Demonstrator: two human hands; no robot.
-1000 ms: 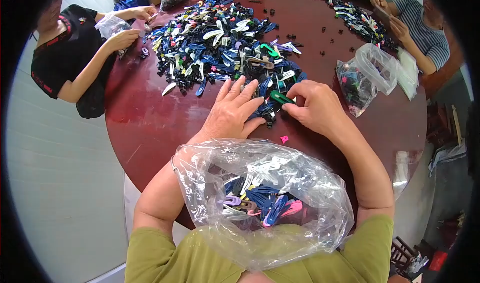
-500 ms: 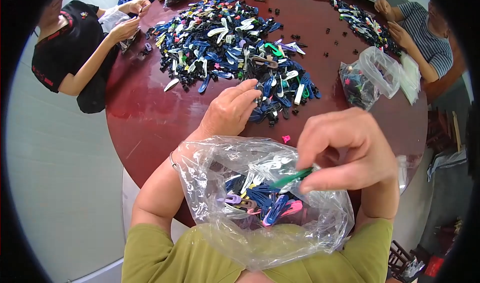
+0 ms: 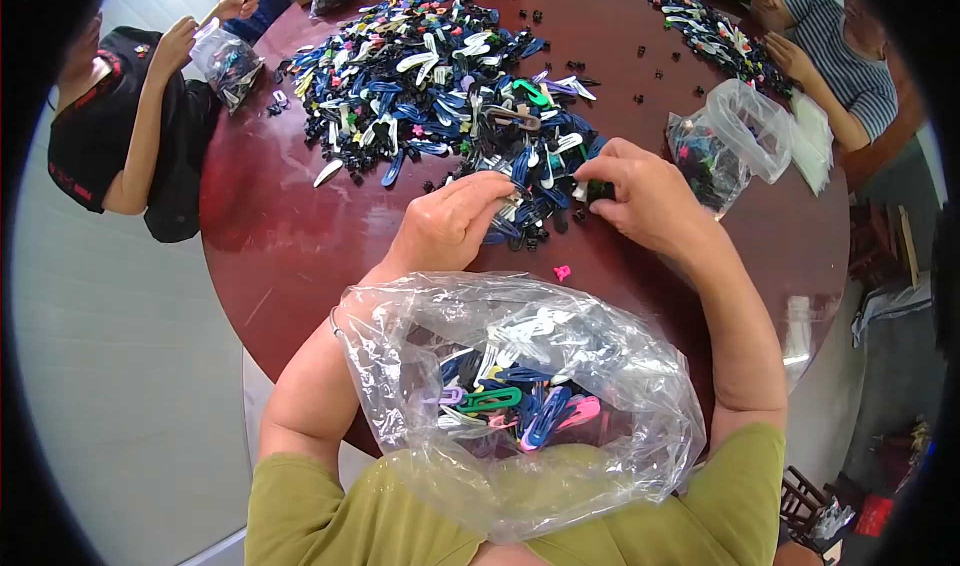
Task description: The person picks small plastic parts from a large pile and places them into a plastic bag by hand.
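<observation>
A large pile of mixed hair clips [image 3: 385, 86] covers the middle of the red table. At its near edge, my left hand [image 3: 455, 221] has thumb and fingers pressed together on something I cannot make out. My right hand [image 3: 640, 196] pinches a white clip [image 3: 580, 192] at the pile's right edge. In front of my body lies an open clear plastic bag [image 3: 390, 366] with blue, white, pink and purple clips inside. A green clip [image 3: 490, 399] rests on top of them. One small pink clip [image 3: 562, 273] sits on the table beyond the bag.
A person in black [image 3: 125, 126] is at the left, beside a filled bag [image 3: 228, 66]. Another person in stripes [image 3: 835, 66] is at the right, near a smaller clip pile [image 3: 715, 41]. Another filled bag [image 3: 710, 156] stands on the red table [image 3: 270, 266], right of my right hand.
My right hand has moved from above the bag to the pile's edge. The green clip it held now lies in the bag. The left person's hands have moved up and apart.
</observation>
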